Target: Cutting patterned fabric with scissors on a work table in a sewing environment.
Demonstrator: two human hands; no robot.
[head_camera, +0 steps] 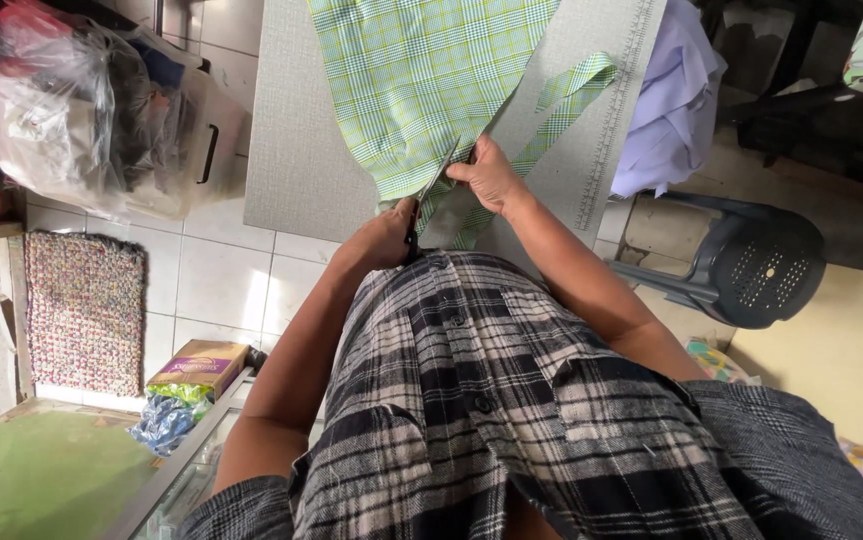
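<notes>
The left hand (pixel 386 235) is closing its fingers round the scissors (pixel 429 195), cutting green plaid fabric (pixel 421 80) on the grey table (pixel 296 150); the right hand (pixel 489 175) is pinching the fabric beside the blades; one strip (pixel 566 95) is already lying separated, most cloth remaining uncut.

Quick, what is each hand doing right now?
Left hand: closed on the handles of the scissors.
Right hand: fingers pinching the green checked fabric beside the blades.

One head-worn camera looked steeply down over the wearer's chest, close above the counter (pixel 301 150) edge and tiled floor (pixel 221 280).
</notes>
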